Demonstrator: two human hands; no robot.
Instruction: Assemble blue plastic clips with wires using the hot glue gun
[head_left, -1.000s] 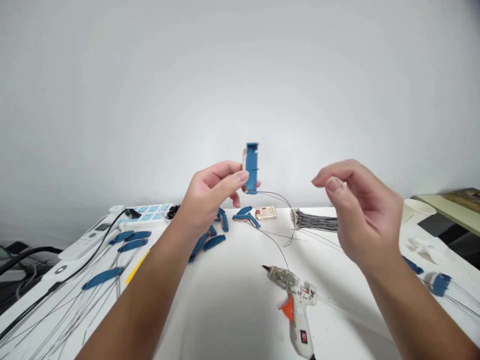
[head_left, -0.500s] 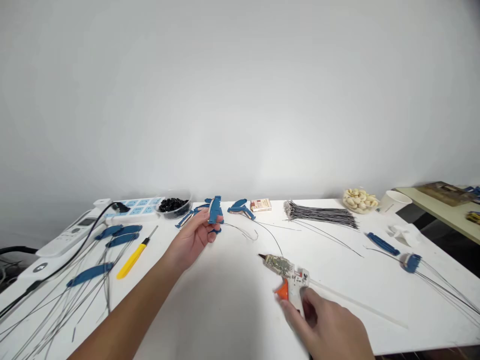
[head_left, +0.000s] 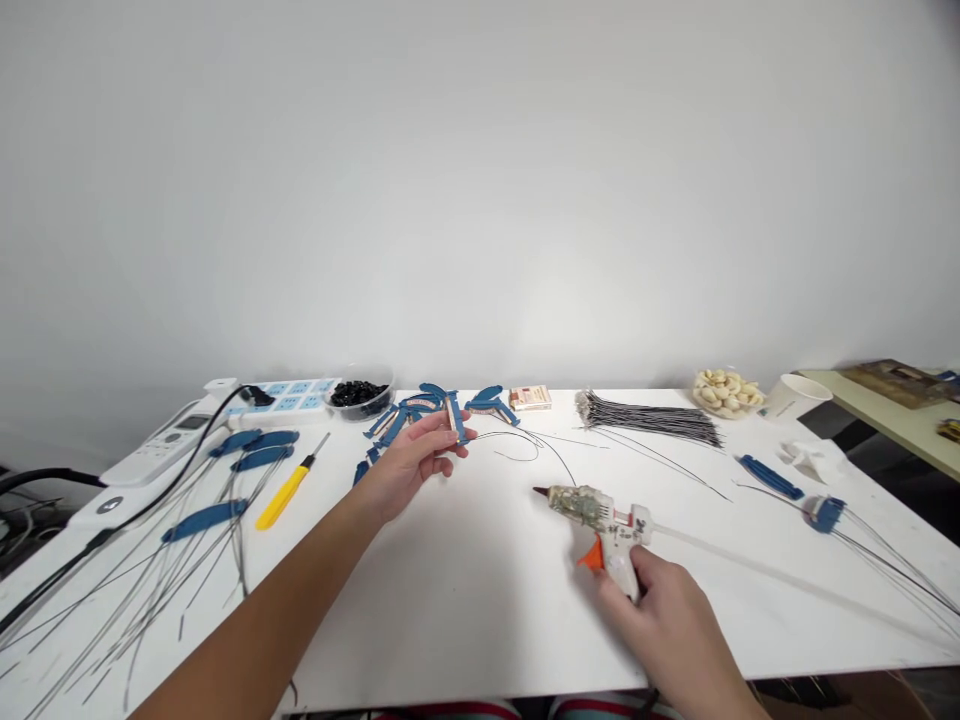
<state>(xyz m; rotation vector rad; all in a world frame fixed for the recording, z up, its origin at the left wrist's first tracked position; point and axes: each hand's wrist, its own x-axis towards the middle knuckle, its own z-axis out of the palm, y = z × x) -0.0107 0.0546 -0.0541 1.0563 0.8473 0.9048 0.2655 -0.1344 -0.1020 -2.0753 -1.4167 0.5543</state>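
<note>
My left hand pinches a small blue piece with a pale stripe between thumb and fingers, held upright above the table. Thin bent wire runs off to its right; whether it joins the held piece I cannot tell. In my right hand is a white hot glue gun with an orange trigger, its dark nozzle pointing left. A clear glue stick sticks out of the gun's back. Behind my left hand lie several similar blue pieces, and another blue group sits to its right.
On the left are a yellow-handled screwdriver, blue pieces with wires, a power strip and a bowl of black bits. Rightward lie a small box, a wire bundle, a bowl of pale pieces and a paper cup.
The blue piece in my left hand has turned, now showing its pale stripe. The glue gun sits slightly farther right and is more level. The whole view has shifted a little.
</note>
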